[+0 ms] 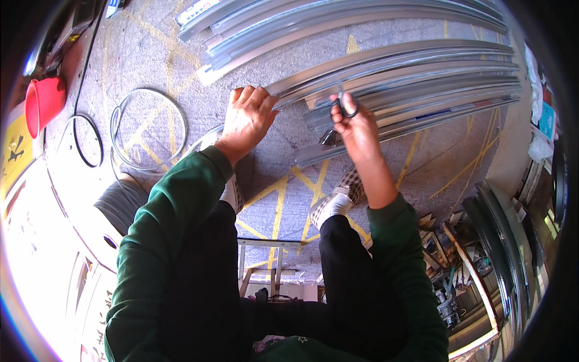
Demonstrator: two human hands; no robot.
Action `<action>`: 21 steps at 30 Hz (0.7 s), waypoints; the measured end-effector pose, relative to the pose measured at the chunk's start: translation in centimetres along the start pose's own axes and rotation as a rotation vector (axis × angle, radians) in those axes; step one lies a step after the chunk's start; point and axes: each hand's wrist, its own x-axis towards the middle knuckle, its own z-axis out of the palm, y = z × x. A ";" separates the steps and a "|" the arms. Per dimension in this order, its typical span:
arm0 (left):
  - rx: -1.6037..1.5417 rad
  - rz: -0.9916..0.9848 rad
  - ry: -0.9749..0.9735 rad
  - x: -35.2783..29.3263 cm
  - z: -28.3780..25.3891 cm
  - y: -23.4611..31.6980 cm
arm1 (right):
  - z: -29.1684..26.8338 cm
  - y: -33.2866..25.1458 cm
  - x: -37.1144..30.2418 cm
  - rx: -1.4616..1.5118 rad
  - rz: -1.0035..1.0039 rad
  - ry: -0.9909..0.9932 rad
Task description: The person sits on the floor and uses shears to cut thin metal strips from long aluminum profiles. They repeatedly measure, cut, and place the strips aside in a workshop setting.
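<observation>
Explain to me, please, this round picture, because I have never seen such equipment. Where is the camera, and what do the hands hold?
There is no robot here, only a person's bare hands. The single picture comes from a wide fisheye camera on the head, looking down, so straight edges appear bent.

The right hand holds scissors with dark handles. The left hand is near the metal strips; I cannot tell whether it grips anything.

The strips lie on the grey floor, which has yellow lines. Left of them are a grey coil and a red bucket.
</observation>
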 end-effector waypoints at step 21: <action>-0.027 -0.012 0.019 -0.1 0.2 0.2 | 1.0 -0.4 -1.0 -0.025 0.080 -0.093</action>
